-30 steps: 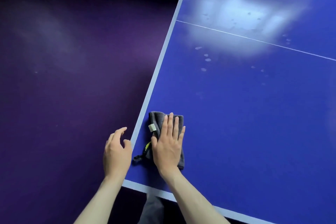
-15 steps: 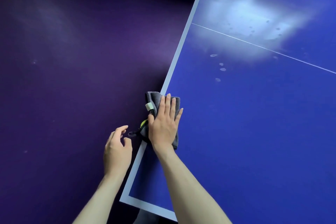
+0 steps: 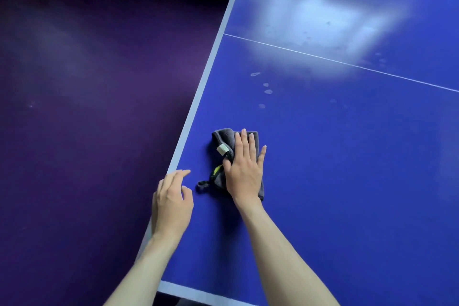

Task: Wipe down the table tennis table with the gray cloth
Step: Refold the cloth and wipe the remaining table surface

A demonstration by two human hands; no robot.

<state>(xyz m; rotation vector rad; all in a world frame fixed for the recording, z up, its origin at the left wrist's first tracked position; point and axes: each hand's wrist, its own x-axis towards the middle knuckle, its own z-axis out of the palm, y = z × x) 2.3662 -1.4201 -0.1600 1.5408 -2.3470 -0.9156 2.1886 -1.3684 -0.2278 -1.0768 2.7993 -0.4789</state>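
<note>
A folded gray cloth [image 3: 223,140] with a pale tag and a black-and-yellow loop lies on the blue table tennis table [image 3: 347,169], near its left edge. My right hand [image 3: 244,171] lies flat on the cloth with straight fingers, pressing it onto the surface. My left hand [image 3: 172,200] hovers at the table's left edge, fingers loosely bent, holding nothing. Its fingertips are just left of the cloth's loop.
The table's pale border [image 3: 196,104] runs diagonally up to the right; the near end border [image 3: 198,294] shows at the bottom. A white centre line [image 3: 347,63] crosses the top. Several small smudges [image 3: 267,90] sit beyond the cloth. Dark purple floor [image 3: 87,107] fills the left.
My right hand has slid the cloth from the table's left border inward onto the blue surface. My left hand has moved from off the table to over its edge.
</note>
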